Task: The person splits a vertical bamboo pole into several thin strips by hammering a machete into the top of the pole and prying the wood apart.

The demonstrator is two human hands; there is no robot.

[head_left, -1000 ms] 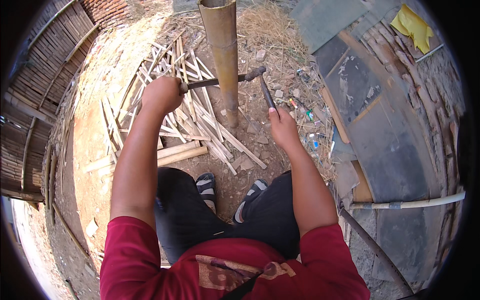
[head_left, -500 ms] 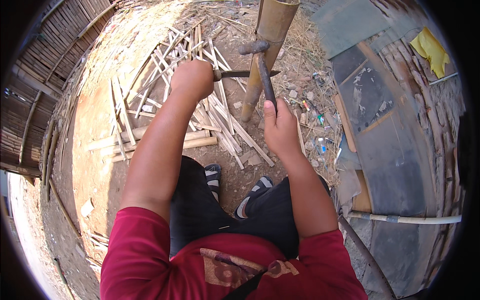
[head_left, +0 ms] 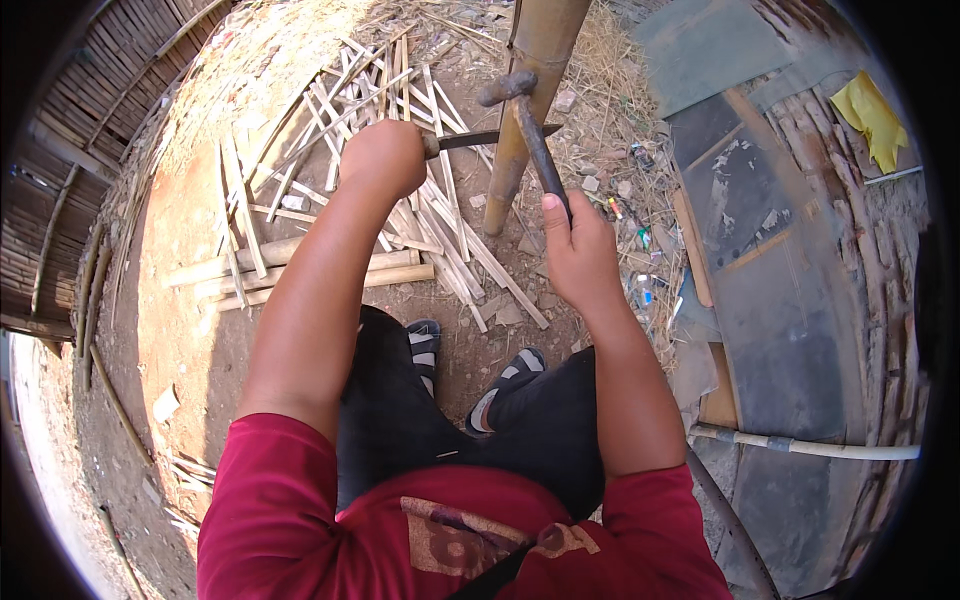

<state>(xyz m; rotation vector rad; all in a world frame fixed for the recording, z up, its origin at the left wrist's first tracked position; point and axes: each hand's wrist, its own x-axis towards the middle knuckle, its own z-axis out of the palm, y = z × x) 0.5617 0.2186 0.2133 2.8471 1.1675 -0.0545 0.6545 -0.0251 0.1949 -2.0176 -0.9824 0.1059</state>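
Rightward of left grip [head_left: 385,160], blade [head_left: 468,141], bamboo [head_left: 545,55]

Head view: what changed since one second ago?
The hammer moved from right of the bamboo pole to across it, its head now higher in the picture than the knife. The pole sits farther right in frame, its open top cut off. Nothing grasped or released: the left hand still holds the knife, the right hand the hammer.
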